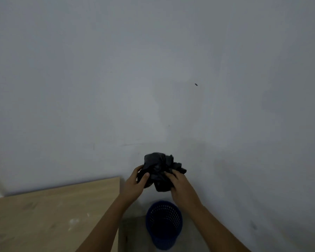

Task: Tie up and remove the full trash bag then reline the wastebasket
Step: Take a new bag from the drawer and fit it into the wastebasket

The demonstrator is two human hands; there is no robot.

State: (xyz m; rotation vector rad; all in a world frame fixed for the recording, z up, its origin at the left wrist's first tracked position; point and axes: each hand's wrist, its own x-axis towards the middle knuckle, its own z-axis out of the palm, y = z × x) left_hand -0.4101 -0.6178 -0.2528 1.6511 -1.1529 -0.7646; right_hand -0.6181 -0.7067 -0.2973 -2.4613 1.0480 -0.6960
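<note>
A crumpled, glossy black trash bag (160, 170) is bunched above the wastebasket (164, 224), fingers of the left hand (135, 184) and right hand (180, 186) clenched into it. The round blue perforated plastic wastebasket stands unlined, beside the pale wooden surface (53, 215).

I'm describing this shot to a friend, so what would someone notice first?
A crumpled black trash bag held up by both hands, left hand and right hand, in front of a bare grey wall. Below them stands a blue perforated wastebasket, unlined, beside a wooden table.
</note>
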